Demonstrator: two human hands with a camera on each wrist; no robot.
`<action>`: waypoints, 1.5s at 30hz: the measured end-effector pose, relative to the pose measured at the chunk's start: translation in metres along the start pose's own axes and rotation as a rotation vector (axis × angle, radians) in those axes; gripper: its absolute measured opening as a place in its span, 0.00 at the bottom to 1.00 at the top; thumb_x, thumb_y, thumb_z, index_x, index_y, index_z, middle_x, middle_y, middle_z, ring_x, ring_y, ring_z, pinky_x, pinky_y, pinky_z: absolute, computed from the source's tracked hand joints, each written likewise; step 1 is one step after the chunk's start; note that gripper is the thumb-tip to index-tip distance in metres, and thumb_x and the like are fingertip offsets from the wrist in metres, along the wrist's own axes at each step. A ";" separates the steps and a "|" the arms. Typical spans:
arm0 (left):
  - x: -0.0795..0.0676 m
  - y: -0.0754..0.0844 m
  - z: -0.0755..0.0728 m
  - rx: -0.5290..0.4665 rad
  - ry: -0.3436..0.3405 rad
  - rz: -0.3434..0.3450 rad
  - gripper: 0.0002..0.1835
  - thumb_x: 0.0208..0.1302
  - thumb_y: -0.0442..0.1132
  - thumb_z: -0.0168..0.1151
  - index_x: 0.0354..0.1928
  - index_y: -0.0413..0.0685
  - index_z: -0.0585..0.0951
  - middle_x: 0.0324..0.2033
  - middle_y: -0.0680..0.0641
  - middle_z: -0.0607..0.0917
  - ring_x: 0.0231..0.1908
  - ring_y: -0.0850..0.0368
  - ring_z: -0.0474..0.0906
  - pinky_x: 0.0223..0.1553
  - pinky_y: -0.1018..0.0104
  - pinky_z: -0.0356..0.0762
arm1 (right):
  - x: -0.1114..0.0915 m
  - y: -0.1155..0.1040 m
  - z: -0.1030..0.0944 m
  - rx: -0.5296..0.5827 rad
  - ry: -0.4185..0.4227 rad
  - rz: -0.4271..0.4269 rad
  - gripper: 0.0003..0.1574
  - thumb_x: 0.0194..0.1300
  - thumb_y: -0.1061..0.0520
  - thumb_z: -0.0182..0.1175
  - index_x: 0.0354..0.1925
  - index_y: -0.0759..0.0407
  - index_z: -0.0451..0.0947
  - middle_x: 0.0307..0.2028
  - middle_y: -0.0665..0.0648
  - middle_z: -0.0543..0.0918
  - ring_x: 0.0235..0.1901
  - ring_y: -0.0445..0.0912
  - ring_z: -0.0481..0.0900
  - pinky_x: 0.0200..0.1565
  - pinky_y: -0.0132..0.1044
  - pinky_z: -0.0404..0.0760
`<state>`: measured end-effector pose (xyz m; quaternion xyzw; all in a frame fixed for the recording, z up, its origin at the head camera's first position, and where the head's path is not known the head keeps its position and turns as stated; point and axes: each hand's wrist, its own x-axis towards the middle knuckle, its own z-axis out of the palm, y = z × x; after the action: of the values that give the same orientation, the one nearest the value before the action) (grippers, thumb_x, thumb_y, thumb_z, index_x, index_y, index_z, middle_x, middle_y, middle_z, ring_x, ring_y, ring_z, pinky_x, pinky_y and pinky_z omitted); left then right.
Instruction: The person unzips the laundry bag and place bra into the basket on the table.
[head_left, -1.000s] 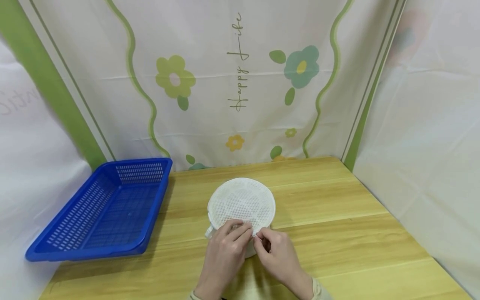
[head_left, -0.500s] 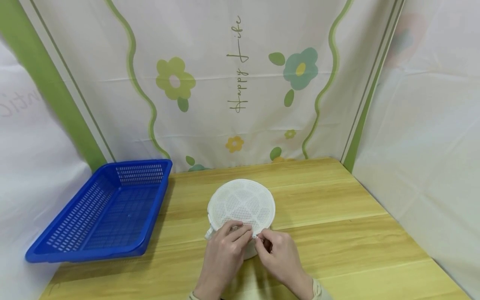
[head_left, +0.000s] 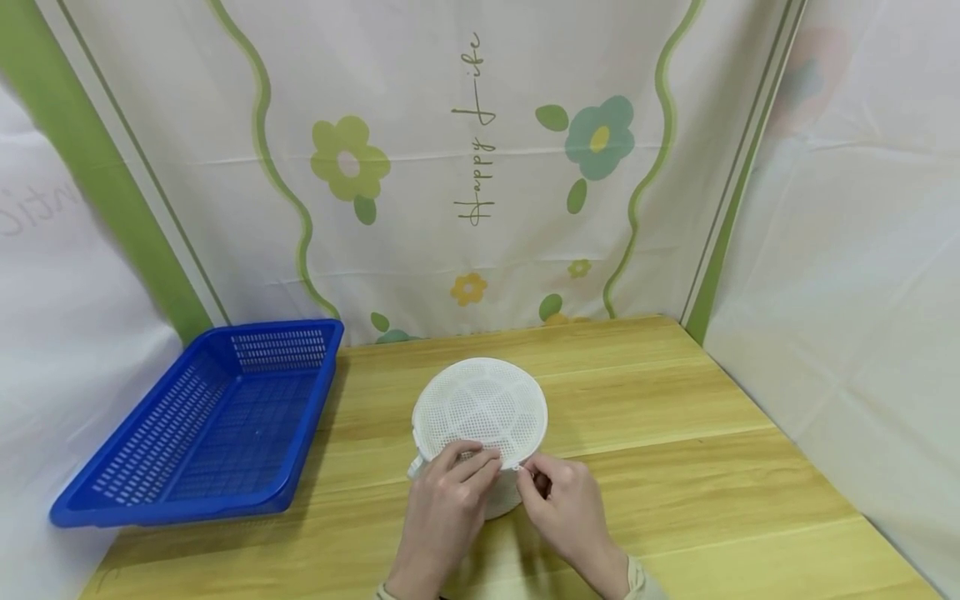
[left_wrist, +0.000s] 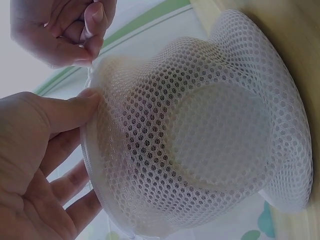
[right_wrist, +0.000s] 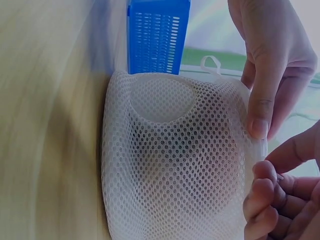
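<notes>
A round white mesh laundry bag [head_left: 480, 404] stands on the wooden table, its flat mesh top facing up. My left hand [head_left: 446, 508] holds the near side of its zipped rim, with the fingers over the top and the thumb [left_wrist: 75, 110] against the outer wall. Just to the right, my right hand [head_left: 566, 508] pinches the small zipper pull [left_wrist: 90, 74] between thumb and forefinger at the rim. A fabric loop [right_wrist: 211, 65] sticks out from the bag's left side. Through the mesh wall, in the right wrist view, a dim darker patch shows.
A blue plastic basket [head_left: 315, 417] with slotted walls stands at the left of the table [head_left: 675, 467]. Behind the table hangs a white curtain [head_left: 420, 192] with printed flowers, and more white cloth [head_left: 847, 317] closes off the right side.
My right hand has shifted slightly to the right along the rim with the zipper pull, widening the gap to my left hand. The left hand keeps its hold; the bag has barely moved.
</notes>
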<state>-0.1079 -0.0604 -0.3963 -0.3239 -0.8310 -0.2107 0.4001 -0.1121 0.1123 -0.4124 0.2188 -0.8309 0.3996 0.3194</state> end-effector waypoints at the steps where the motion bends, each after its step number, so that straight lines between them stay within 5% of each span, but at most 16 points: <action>1: 0.000 0.000 0.000 0.001 0.000 0.000 0.14 0.43 0.25 0.75 0.36 0.44 0.89 0.40 0.50 0.88 0.44 0.52 0.81 0.44 0.59 0.82 | 0.000 0.000 0.000 0.001 0.000 -0.001 0.19 0.49 0.70 0.63 0.17 0.46 0.74 0.14 0.32 0.66 0.13 0.24 0.58 0.11 0.20 0.60; 6: 0.000 -0.001 0.000 0.015 -0.022 -0.015 0.12 0.47 0.27 0.74 0.36 0.44 0.89 0.39 0.49 0.88 0.44 0.51 0.81 0.44 0.60 0.82 | 0.001 0.000 0.000 0.041 -0.019 -0.014 0.17 0.51 0.71 0.64 0.19 0.49 0.76 0.15 0.33 0.66 0.14 0.25 0.60 0.12 0.20 0.61; 14: 0.000 0.000 0.000 0.011 -0.013 -0.012 0.06 0.54 0.34 0.72 0.36 0.42 0.88 0.37 0.49 0.88 0.43 0.51 0.81 0.47 0.62 0.79 | -0.002 -0.004 -0.002 0.321 -0.107 0.061 0.16 0.61 0.71 0.63 0.25 0.51 0.79 0.16 0.40 0.73 0.14 0.29 0.67 0.13 0.25 0.68; 23: 0.001 0.000 0.000 -0.005 -0.031 -0.006 0.07 0.53 0.33 0.73 0.35 0.43 0.88 0.37 0.50 0.87 0.44 0.52 0.79 0.49 0.63 0.78 | -0.004 -0.005 0.000 0.407 -0.136 0.092 0.15 0.62 0.73 0.61 0.27 0.54 0.79 0.14 0.45 0.74 0.14 0.31 0.68 0.11 0.26 0.68; 45: 0.000 0.002 0.002 0.018 -0.052 0.007 0.09 0.50 0.31 0.75 0.35 0.44 0.89 0.37 0.50 0.88 0.41 0.54 0.81 0.44 0.66 0.80 | -0.005 -0.005 0.006 0.054 -0.115 0.072 0.25 0.52 0.69 0.65 0.17 0.41 0.68 0.13 0.31 0.62 0.13 0.24 0.58 0.12 0.21 0.60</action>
<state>-0.1073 -0.0574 -0.3968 -0.3284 -0.8419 -0.1935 0.3820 -0.1080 0.1053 -0.4161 0.2197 -0.8442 0.4198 0.2507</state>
